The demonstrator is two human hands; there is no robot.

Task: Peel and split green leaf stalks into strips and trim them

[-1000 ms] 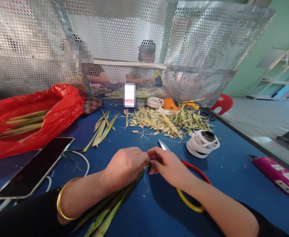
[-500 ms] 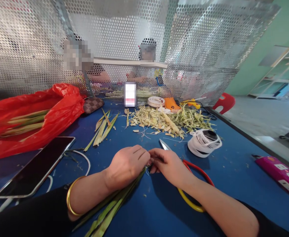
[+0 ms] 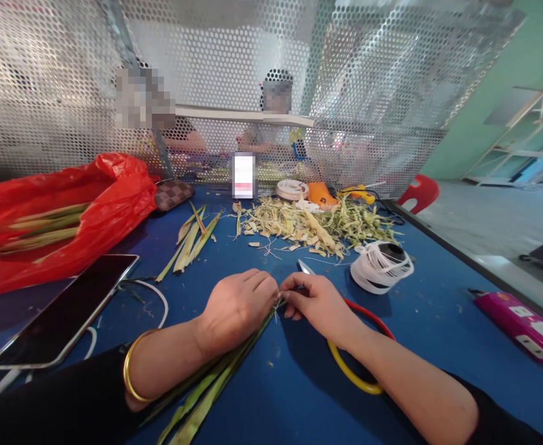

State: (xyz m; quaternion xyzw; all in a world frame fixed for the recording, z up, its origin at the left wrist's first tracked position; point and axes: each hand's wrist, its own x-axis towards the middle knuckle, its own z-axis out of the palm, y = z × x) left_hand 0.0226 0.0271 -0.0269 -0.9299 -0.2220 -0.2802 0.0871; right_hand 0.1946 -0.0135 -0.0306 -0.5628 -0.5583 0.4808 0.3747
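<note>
Long green leaf strips (image 3: 216, 395) run under my left hand (image 3: 241, 309), whose fingers are closed over their upper end. A white thread (image 3: 277, 304) shows at that end, its loose tails hanging down. My right hand (image 3: 313, 306) meets the left there, thumb and forefinger pinched at the thread; the exact grip is partly hidden. Beneath my right hand and forearm lie scissors (image 3: 355, 378) with red and yellow handles, one blade tip poking out beyond the hand. A spool of white thread (image 3: 380, 269) stands to the right of them.
Leaf scraps (image 3: 299, 225) are heaped at the back. Loose strips (image 3: 192, 244) lie left of them. A red plastic bag (image 3: 127, 185), a dark phone (image 3: 67, 309) with a white cable, and a magenta device (image 3: 522, 321) flank my arms. People sit behind the perforated screen (image 3: 216, 68).
My right hand's fingers have shifted slightly, and the thread at the bundle's end shows more clearly. Both hands remain together at that end. The whole view has shifted slightly.
</note>
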